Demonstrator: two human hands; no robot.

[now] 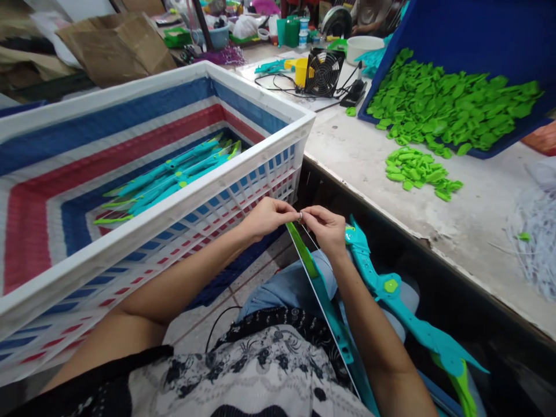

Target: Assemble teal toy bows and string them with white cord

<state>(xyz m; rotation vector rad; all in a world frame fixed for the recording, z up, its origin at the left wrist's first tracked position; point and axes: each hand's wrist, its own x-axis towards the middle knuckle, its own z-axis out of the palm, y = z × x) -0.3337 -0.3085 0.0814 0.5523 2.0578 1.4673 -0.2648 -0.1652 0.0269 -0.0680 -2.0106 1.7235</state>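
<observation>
White plastic rims the crate (174, 204) beside your left forearm; the table's (347, 147) edge slants past on the right, leaving a narrow gap over your lap. There your left hand (270, 219) and right hand (325, 227) meet, fingertips pinched together on a thin cord (300, 216), at the green end of the smooth teal strip (322, 294). A jointed teal piece (403, 313) lies beyond your right forearm.
</observation>
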